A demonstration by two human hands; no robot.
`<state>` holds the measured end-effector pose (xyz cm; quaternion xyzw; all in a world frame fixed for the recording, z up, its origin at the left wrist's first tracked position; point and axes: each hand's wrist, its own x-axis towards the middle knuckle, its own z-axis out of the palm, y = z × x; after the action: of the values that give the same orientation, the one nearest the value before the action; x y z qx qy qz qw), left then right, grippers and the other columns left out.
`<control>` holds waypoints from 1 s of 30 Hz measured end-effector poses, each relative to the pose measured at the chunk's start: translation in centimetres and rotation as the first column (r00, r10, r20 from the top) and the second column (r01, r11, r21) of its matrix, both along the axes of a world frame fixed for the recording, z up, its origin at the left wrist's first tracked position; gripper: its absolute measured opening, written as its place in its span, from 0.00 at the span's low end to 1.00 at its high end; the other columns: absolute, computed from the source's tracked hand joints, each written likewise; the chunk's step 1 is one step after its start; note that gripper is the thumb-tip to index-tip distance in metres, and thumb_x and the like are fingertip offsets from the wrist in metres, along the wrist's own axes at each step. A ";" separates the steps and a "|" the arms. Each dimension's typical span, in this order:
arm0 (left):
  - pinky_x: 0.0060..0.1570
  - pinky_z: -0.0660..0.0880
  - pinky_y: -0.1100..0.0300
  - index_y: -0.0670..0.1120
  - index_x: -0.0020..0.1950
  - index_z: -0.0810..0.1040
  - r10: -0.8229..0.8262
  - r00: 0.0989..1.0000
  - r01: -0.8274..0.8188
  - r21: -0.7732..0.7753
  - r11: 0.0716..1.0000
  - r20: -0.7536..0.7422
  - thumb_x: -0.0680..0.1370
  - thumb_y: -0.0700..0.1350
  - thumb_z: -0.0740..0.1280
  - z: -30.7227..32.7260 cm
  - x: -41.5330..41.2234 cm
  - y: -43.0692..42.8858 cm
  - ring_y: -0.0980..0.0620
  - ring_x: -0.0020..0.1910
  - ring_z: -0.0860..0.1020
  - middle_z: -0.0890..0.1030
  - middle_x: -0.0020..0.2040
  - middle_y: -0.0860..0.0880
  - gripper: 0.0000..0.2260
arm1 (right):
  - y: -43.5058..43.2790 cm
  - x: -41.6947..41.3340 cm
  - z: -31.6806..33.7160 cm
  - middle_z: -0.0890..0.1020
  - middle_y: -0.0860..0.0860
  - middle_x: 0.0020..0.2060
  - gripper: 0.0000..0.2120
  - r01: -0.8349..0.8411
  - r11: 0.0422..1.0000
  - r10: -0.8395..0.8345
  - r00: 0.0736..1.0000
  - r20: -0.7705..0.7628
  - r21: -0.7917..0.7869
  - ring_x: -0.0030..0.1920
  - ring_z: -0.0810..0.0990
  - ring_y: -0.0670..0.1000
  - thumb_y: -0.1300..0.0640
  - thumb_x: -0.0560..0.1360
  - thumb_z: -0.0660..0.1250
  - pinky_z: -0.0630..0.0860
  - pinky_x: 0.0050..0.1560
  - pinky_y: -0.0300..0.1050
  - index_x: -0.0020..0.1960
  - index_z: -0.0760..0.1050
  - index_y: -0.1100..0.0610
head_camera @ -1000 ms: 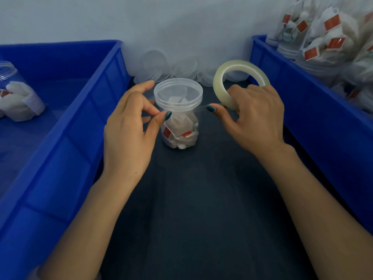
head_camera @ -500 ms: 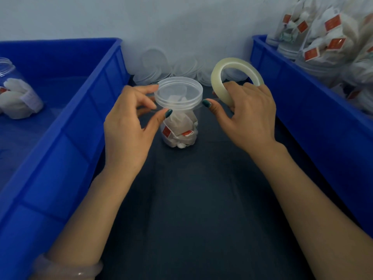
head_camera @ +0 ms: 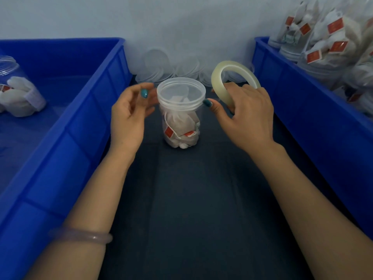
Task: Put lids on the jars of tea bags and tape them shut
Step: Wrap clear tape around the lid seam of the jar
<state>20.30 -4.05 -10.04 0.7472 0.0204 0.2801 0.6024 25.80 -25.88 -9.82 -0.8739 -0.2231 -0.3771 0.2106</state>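
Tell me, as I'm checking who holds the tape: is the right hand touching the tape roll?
Touching. The head view shows the right hand gripping the tape roll, its fingers curled over the roll's lower rim.

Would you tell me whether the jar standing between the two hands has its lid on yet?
Lid on: a translucent lid sits flat over the mouth of the upright jar.
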 end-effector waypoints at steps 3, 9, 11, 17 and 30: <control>0.61 0.74 0.61 0.49 0.65 0.79 0.168 0.980 -0.195 0.325 0.925 0.109 0.84 0.59 0.55 2.2 0.0 -1.1 0.61 0.60 0.77 0.80 0.61 0.57 0.21 | -0.1 0.0 0.0 0.67 0.45 0.30 0.24 0.009 1.000 -0.009 1.000 0.006 -0.004 0.32 0.65 0.50 0.35 0.80 0.57 0.60 0.43 0.45 0.42 0.71 0.55; 0.62 0.71 0.44 0.57 0.76 0.69 0.240 0.961 -0.011 0.854 0.521 -0.134 0.72 0.79 0.47 5.2 0.9 -5.5 0.44 0.74 0.66 0.70 0.75 0.47 0.40 | -1.1 0.0 0.1 0.67 0.44 0.32 0.10 -0.212 0.976 0.210 0.976 -0.058 -0.041 0.35 0.65 0.49 0.48 0.83 0.58 0.57 0.44 0.45 0.44 0.66 0.51; 0.61 0.71 0.47 0.55 0.75 0.69 0.214 0.966 0.013 0.851 0.525 -0.146 0.73 0.77 0.53 4.6 1.5 -5.6 0.45 0.71 0.68 0.72 0.73 0.49 0.39 | -1.6 0.1 0.1 0.71 0.45 0.34 0.08 -0.227 0.970 0.218 0.971 -0.094 -0.087 0.36 0.68 0.50 0.52 0.83 0.58 0.57 0.44 0.44 0.49 0.72 0.54; 0.59 0.62 0.62 0.53 0.72 0.72 0.042 0.989 0.094 0.818 0.567 -0.143 0.71 0.72 0.64 4.3 1.9 -4.1 0.51 0.68 0.69 0.74 0.70 0.54 0.36 | -2.6 -0.3 0.3 0.74 0.45 0.35 0.20 -0.009 0.993 0.009 1.000 0.003 -0.120 0.39 0.72 0.50 0.40 0.82 0.56 0.58 0.50 0.50 0.44 0.76 0.53; 0.64 0.72 0.58 0.56 0.66 0.76 -0.228 0.938 0.346 0.676 0.650 -0.261 0.71 0.53 0.76 5.7 1.7 -3.2 0.60 0.62 0.74 0.77 0.61 0.62 0.23 | -1.5 -0.4 0.4 0.72 0.44 0.38 0.21 0.023 0.998 -0.029 0.995 -0.094 -0.066 0.44 0.68 0.48 0.32 0.78 0.53 0.50 0.47 0.47 0.42 0.67 0.49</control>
<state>21.98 -7.24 -4.37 0.9340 -0.1627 0.1089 0.2989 25.39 -27.42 -9.39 -0.9000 -0.2136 -0.3303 0.1875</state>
